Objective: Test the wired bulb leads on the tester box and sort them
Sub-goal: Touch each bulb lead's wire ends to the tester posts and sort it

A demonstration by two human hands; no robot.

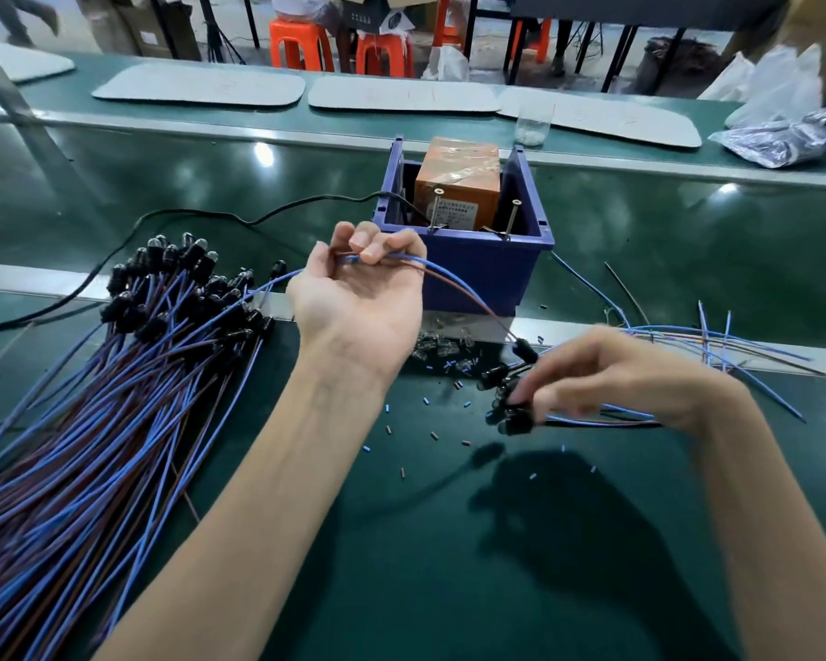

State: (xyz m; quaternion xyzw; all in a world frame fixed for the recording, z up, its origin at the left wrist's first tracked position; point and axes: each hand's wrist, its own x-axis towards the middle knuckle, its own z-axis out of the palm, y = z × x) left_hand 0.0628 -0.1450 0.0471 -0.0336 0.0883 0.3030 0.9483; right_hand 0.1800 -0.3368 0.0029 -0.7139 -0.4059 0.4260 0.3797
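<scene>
My left hand (361, 288) is raised palm-up in front of the blue tester box (478, 260) and pinches the blue and brown wires of one bulb lead (468, 291). That lead's black bulb end (524, 349) hangs toward my right hand (630, 374). My right hand grips a small bunch of black bulb sockets (509, 407) low over the table, their wires trailing right. Inside the box sits an orange unit (459, 183) with two upright screws (513, 217) at its front edge. A large pile of wired bulb leads (115, 374) lies at the left.
Loose leads (716, 341) lie spread at the right. Small bulbs and cut insulation bits (442, 350) litter the green table before the box. A black cable (211, 217) runs left from the box. Grey pads (401, 95) and a plastic cup (532, 124) sit behind.
</scene>
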